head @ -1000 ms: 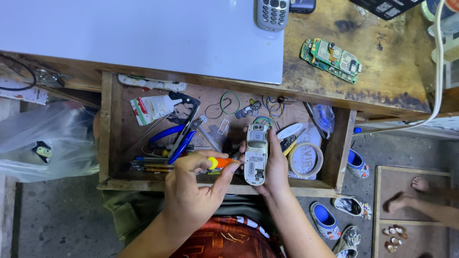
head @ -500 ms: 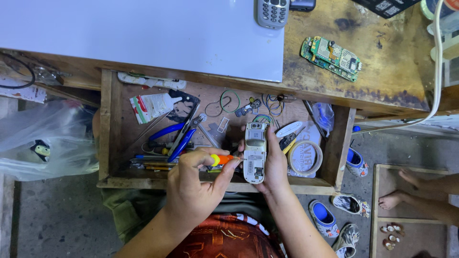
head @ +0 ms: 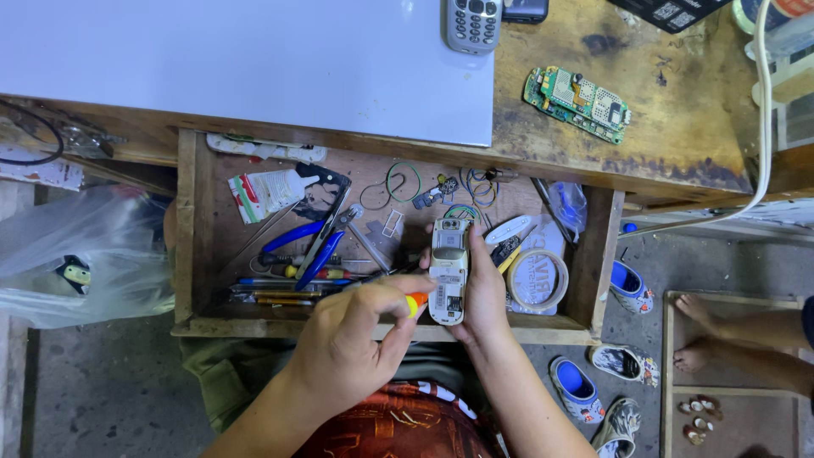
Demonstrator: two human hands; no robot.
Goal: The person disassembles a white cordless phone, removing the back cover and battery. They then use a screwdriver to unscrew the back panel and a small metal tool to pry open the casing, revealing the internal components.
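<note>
Hands meet low in the middle of the frame, over the front edge of an open wooden drawer (head: 188,254). The right hand (head: 485,293) is curled around an opened mobile phone (head: 448,270), gripping it from behind so that its stripped back faces up, just above the drawer's front rail. The left hand (head: 352,339) pinches a small screwdriver with an orange and yellow handle (head: 415,303) between thumb and fingers, its handle just beside the phone's lower left edge; the tip cannot be made out. Inside the drawer, left of the phone, lie blue-handled pliers (head: 305,246), a row of thin tools along the front and a white glue tube (head: 270,190); a roll of clear tape (head: 537,280) sits just right of the right hand, and rubber bands (head: 404,181) lie toward the back. Above the drawer, the counter (head: 678,127) carries a white sheet (head: 237,59) at upper left, a grey keypad phone (head: 471,24) at the top edge and a green circuit board (head: 577,103) at upper right. Blue shoes (head: 631,287) rest on the floor at lower right, near another person's bare feet (head: 697,335).
</note>
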